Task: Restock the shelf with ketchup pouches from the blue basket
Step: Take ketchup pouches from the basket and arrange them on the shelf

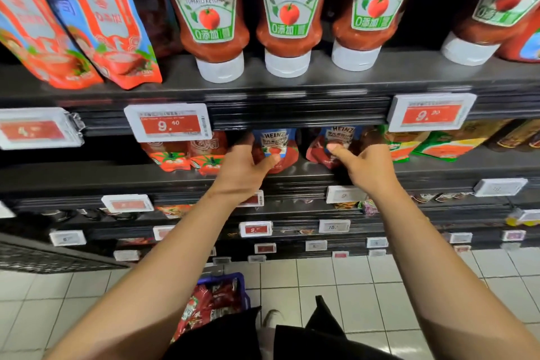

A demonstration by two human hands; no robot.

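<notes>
Many ketchup pouches (210, 302) wait in the blue basket (238, 280) at 6 o'clock. Up at 12, the left hand (242, 169) grips one pouch (276, 146) and the right hand (365, 165) grips another (327, 149) on the shelf (306, 169). They look soft and squishy, so holding the sides seems best.

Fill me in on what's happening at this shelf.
A person is restocking ketchup. The left hand has its grip on one Heinz ketchup pouch on the second shelf, and the right hand has its grip on a second Heinz pouch beside it. Both pouches stand near the shelf's front edge. Heinz squeeze bottles fill the shelf above. On the tiled floor, the blue basket holds more pouches.
</notes>
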